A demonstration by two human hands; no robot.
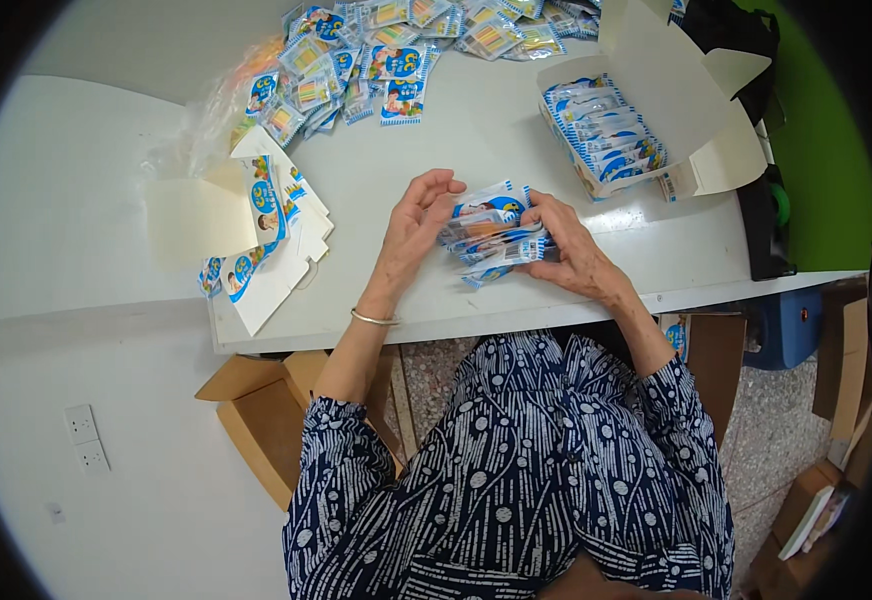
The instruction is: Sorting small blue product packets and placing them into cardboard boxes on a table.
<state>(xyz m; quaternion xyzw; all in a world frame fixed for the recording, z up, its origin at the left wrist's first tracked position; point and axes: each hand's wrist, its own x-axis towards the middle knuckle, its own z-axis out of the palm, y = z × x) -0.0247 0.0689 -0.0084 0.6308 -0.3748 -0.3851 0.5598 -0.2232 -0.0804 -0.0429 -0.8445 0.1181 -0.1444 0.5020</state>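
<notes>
A loose stack of small clear, blue and white packets (491, 232) is between my hands, just above the white table. My right hand (574, 250) grips the stack's right side, with the thumb at the near edge and the fingers at the far edge. Cupped along the left edge is my left hand (418, 222), its fingers bent but not wrapped round the packets; whether it presses on them is hard to tell. Farther right, an open white carton (596, 185) holds a row of similar packets (606, 125).
A large heap of packets (396, 65) covers the table's far side. Flattened and part-folded white cartons (286, 275) lie at the left, near clear plastic film (211, 125). A black tape dispenser (768, 225) stands at the right edge. An open brown box (261, 425) sits below the table.
</notes>
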